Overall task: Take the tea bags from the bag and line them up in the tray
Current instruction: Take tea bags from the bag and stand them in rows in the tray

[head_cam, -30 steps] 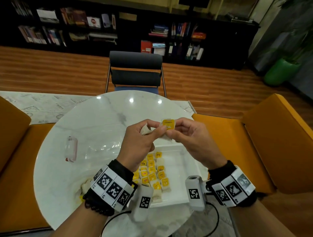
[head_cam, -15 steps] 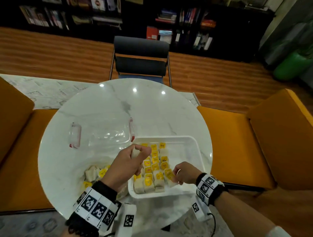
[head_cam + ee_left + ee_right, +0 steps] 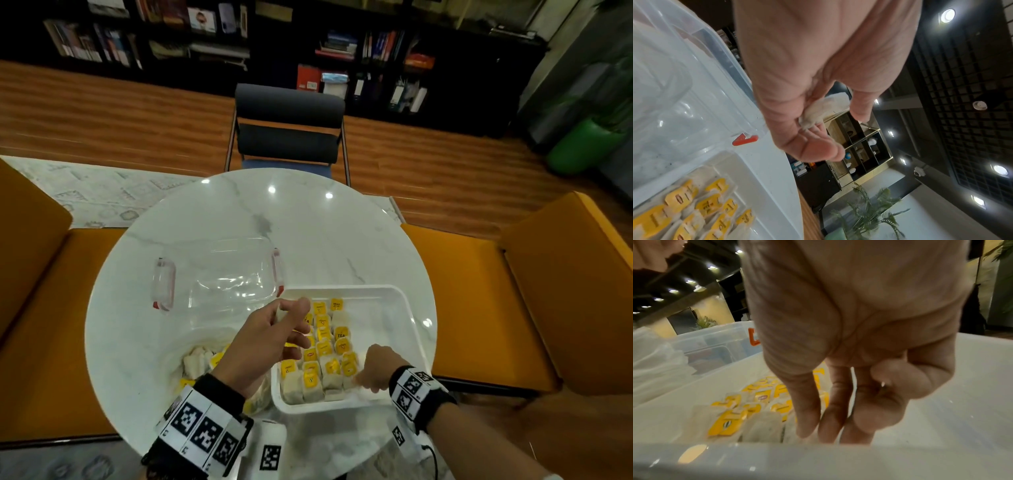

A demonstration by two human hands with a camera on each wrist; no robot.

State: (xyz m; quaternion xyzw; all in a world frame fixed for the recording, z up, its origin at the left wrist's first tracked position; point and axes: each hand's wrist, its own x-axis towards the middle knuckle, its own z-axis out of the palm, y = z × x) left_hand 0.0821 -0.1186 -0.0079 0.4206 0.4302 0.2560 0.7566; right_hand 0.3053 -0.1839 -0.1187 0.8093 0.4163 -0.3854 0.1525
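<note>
Marble table (image 3: 342, 240): white tray (image 3: 394, 301) with tea bags (image 3: 325, 363) in rows. Left hand (image 3: 270, 342) above tray edge, pinching one pale bag (image 3: 824, 110). Right hand (image 3: 375, 368) fingers down, touching the nearest row; grip unclear.

Office lounge, bookshelves (image 3: 359, 51) of binders, orange sofas (image 3: 548, 291)

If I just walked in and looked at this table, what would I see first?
Probably the rows of yellow-tagged tea bags filling the left part of the white tray on the near side of the round marble table. Above it the left hand pinches one tea bag, while the right hand reaches into the tray's near end.
</note>
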